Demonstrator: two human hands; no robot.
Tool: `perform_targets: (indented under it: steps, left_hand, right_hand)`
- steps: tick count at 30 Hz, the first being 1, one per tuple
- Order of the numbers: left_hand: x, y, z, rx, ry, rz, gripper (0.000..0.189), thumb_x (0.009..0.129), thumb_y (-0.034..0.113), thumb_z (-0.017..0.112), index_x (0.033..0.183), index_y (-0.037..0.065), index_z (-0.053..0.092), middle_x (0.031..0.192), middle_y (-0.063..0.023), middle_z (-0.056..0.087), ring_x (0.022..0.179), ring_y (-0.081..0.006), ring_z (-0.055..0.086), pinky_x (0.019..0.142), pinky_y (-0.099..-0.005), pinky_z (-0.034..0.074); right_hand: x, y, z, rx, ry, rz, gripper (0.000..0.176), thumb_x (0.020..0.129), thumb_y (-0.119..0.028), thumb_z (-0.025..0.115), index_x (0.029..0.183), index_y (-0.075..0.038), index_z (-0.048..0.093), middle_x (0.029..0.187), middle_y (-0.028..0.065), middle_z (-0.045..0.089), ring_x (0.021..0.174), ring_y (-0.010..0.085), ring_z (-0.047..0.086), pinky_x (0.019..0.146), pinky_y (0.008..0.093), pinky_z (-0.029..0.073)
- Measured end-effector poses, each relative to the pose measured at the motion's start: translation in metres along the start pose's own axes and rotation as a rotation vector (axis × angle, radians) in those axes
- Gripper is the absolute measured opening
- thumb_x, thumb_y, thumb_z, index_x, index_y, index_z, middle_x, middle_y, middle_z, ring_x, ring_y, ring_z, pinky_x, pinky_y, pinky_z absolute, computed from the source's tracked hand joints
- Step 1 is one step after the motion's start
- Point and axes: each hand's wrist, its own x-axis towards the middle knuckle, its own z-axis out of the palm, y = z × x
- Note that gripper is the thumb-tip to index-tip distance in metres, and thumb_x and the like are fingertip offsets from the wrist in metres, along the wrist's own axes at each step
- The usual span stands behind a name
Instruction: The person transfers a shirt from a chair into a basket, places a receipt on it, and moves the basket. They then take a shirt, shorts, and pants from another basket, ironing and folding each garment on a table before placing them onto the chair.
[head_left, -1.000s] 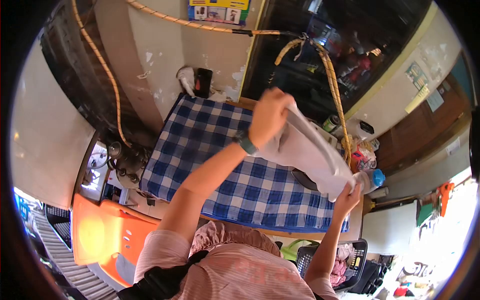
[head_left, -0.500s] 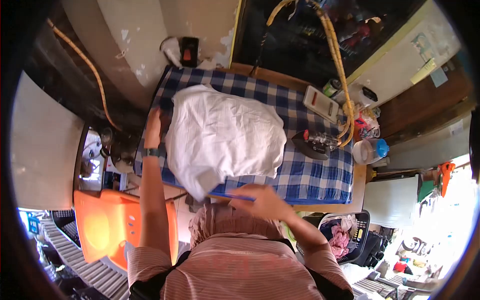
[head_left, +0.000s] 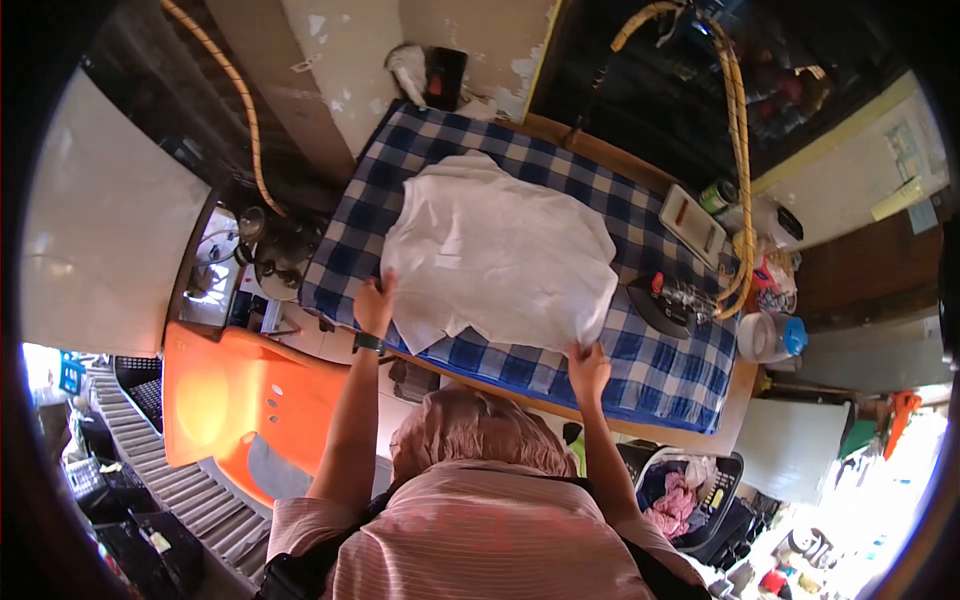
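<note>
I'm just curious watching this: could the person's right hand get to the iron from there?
Probably yes. The right hand rests at the near edge of the white garment, and the iron sits just beyond it on the checked cloth, with nothing between.

Head camera, single view: is looking steeply down from above the wearer, closely centring white garment (head_left: 500,255) on checked table (head_left: 660,375).

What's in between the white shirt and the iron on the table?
Just a narrow strip of the blue checked cloth lies between the white shirt and the iron, with nothing on it. The head view shows this.
</note>
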Motion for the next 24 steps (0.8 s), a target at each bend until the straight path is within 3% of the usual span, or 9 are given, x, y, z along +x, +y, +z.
perform_targets:
  steps: [3, 4, 5, 6, 9, 13, 15, 17, 24]
  left_hand:
    - [-0.002, -0.003, -0.001, -0.045, -0.089, -0.061, 0.063, 0.088, 0.059, 0.052, 0.085, -0.003, 0.063, 0.078, -0.0244, 0.065, 0.078, -0.0378, 0.065, 0.067, -0.0438, 0.050]
    - [-0.002, -0.002, -0.005, -0.267, -0.124, -0.139, 0.059, 0.090, 0.056, 0.053, 0.093, -0.002, 0.062, 0.087, -0.0229, 0.066, 0.085, -0.0326, 0.065, 0.072, -0.0417, 0.050]
    - [0.002, 0.001, -0.009, -0.493, -0.163, -0.210, 0.056, 0.091, 0.053, 0.054, 0.100, -0.002, 0.062, 0.095, -0.0215, 0.066, 0.093, -0.0275, 0.065, 0.078, -0.0397, 0.051]
    - [0.011, 0.009, -0.023, -1.348, -0.519, -0.478, 0.047, 0.095, 0.043, 0.053, 0.113, 0.001, 0.058, 0.112, -0.0148, 0.063, 0.107, -0.0230, 0.060, 0.091, -0.0376, 0.048]
    - [0.029, 0.079, -0.100, -1.622, -0.587, -0.308, 0.037, 0.097, 0.035, 0.051, 0.116, 0.004, 0.056, 0.115, -0.0088, 0.062, 0.108, -0.0229, 0.060, 0.095, -0.0368, 0.047]
    - [0.074, 0.157, -0.138, -1.658, -0.557, -0.111, 0.032, 0.096, 0.030, 0.055, 0.115, 0.005, 0.057, 0.111, -0.0072, 0.063, 0.106, -0.0190, 0.060, 0.094, -0.0355, 0.047]
    - [0.106, 0.200, -0.142, -1.358, -0.671, 0.059, 0.028, 0.094, 0.027, 0.058, 0.113, 0.006, 0.058, 0.109, -0.0060, 0.064, 0.102, -0.0178, 0.061, 0.092, -0.0345, 0.048]
    - [0.149, 0.224, -0.136, -1.551, -0.696, 0.170, 0.027, 0.093, 0.024, 0.060, 0.112, 0.006, 0.057, 0.107, -0.0054, 0.064, 0.101, -0.0167, 0.061, 0.090, -0.0330, 0.048]
    - [0.149, 0.281, -0.187, -1.582, -0.039, 0.456, 0.033, 0.095, 0.031, 0.057, 0.117, 0.006, 0.052, 0.111, -0.0036, 0.056, 0.109, -0.0185, 0.055, 0.091, -0.0350, 0.047]
  right_hand:
    - [0.001, 0.023, -0.011, 0.378, -0.249, 0.158, 0.032, 0.089, -0.029, 0.065, 0.074, -0.002, 0.055, 0.057, 0.0081, 0.059, 0.052, 0.0205, 0.062, 0.051, 0.0376, 0.048]
    - [0.006, 0.028, -0.028, 0.462, -0.398, 0.236, 0.023, 0.091, -0.020, 0.062, 0.077, -0.003, 0.057, 0.065, 0.0017, 0.060, 0.062, 0.0081, 0.060, 0.055, 0.0275, 0.047]
    - [0.017, 0.033, -0.043, 0.469, -0.383, 0.228, 0.023, 0.091, -0.020, 0.062, 0.077, -0.003, 0.057, 0.065, 0.0017, 0.060, 0.062, 0.0081, 0.060, 0.055, 0.0275, 0.047]
    - [0.026, 0.042, -0.059, 0.575, -0.385, 0.147, 0.022, 0.092, -0.023, 0.063, 0.083, -0.003, 0.059, 0.073, 0.0029, 0.064, 0.070, 0.0098, 0.062, 0.063, 0.0281, 0.049]
    - [0.054, 0.032, -0.130, 0.861, -0.191, 0.199, 0.026, 0.093, -0.026, 0.062, 0.103, -0.002, 0.061, 0.097, 0.0026, 0.065, 0.091, 0.0104, 0.059, 0.083, 0.0260, 0.046]
    - [0.099, -0.085, -0.213, 1.553, -0.015, -0.096, 0.030, 0.092, -0.025, 0.063, 0.111, -0.002, 0.059, 0.105, 0.0033, 0.063, 0.095, 0.0120, 0.059, 0.086, 0.0275, 0.046]
    - [0.147, -0.066, -0.220, 1.003, -0.177, -0.245, 0.028, 0.093, -0.024, 0.062, 0.112, -0.003, 0.060, 0.107, 0.0034, 0.064, 0.100, 0.0143, 0.059, 0.090, 0.0312, 0.045]
    - [0.192, -0.076, -0.223, 1.209, -0.158, -0.205, 0.028, 0.094, -0.024, 0.060, 0.114, -0.004, 0.060, 0.110, 0.0031, 0.064, 0.104, 0.0155, 0.058, 0.093, 0.0326, 0.044]
    - [0.204, -0.111, -0.263, 1.627, 0.017, -0.240, 0.018, 0.094, -0.021, 0.058, 0.106, -0.007, 0.062, 0.104, 0.0019, 0.063, 0.102, 0.0145, 0.057, 0.093, 0.0314, 0.041]
